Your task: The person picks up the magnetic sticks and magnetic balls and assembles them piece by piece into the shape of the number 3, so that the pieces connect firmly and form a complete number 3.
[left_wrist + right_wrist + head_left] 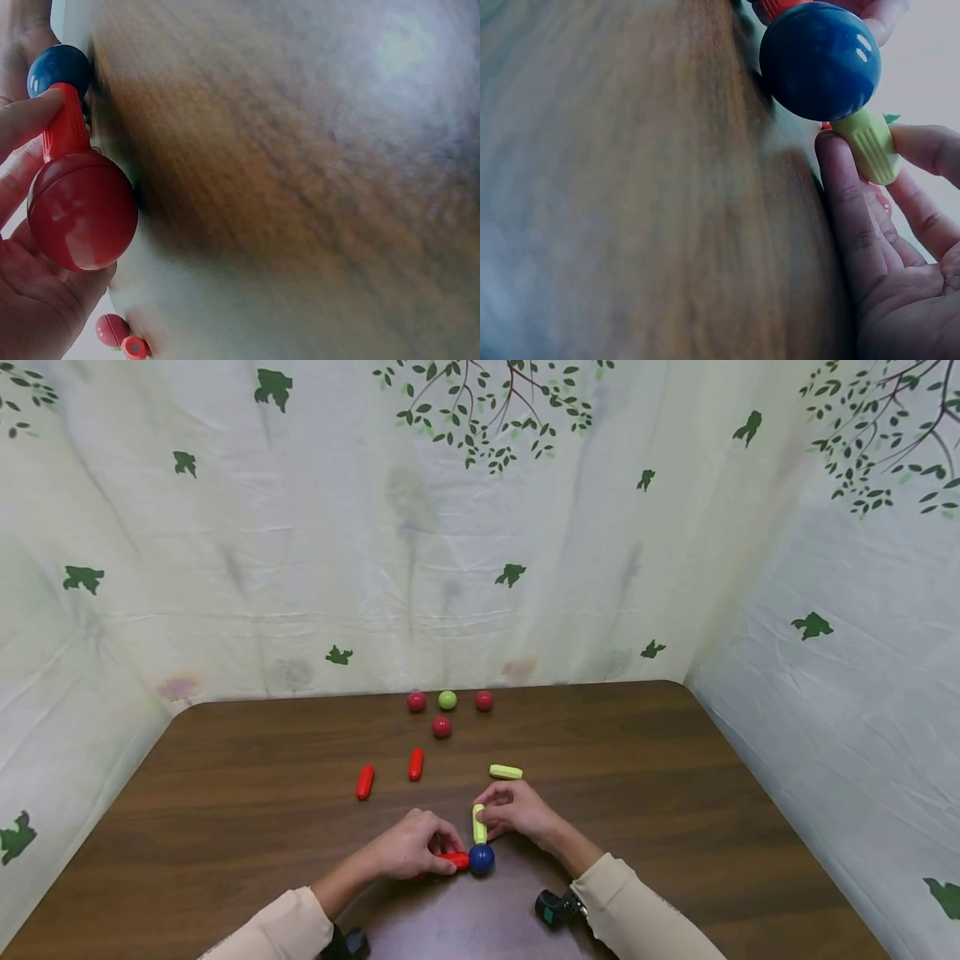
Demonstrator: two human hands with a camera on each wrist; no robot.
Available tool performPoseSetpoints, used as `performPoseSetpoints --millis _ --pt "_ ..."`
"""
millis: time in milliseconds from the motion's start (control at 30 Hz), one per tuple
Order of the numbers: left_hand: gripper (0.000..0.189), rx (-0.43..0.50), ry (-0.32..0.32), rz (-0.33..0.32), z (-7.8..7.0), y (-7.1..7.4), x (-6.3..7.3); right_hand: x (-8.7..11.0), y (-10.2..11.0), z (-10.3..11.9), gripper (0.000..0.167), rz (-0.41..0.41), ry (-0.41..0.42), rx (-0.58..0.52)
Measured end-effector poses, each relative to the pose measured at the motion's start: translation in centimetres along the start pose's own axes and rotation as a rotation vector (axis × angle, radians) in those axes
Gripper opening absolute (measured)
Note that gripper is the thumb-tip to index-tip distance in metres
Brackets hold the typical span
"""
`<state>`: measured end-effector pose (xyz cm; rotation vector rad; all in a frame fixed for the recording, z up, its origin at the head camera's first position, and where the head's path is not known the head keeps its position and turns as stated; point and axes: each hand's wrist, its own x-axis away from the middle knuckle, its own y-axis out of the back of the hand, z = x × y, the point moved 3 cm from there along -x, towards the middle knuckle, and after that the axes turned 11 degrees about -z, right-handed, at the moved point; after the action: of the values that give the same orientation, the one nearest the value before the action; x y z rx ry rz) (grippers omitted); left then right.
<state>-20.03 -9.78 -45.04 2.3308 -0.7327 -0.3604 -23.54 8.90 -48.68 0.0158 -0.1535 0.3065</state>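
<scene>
My left hand [411,846] pinches a red rod [456,861]. One end of this rod meets a blue ball [482,859]; a red ball [82,211] sits at its other end in the left wrist view, hidden under the hand in the head view. Between thumb and fingers, my right hand [523,815] pinches a yellow-green rod [871,148], whose end touches the blue ball. The red rod points sideways and the yellow-green one points away from me, forming a corner at the blue ball.
Beyond the hands lie two loose red rods [364,782] and another yellow-green rod [506,772]. Farther back are three red balls [442,727] and a green ball [447,700], near the far edge of the wooden table [247,777]. White patterned cloth [300,568] hangs around the table.
</scene>
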Motion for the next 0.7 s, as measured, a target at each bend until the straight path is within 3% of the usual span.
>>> performPoseSetpoints --millis 700 --pt "0.010 -0.001 -0.005 0.004 -0.04 0.01 0.01 0.24 -0.16 0.49 0.022 -0.004 0.049 0.078"
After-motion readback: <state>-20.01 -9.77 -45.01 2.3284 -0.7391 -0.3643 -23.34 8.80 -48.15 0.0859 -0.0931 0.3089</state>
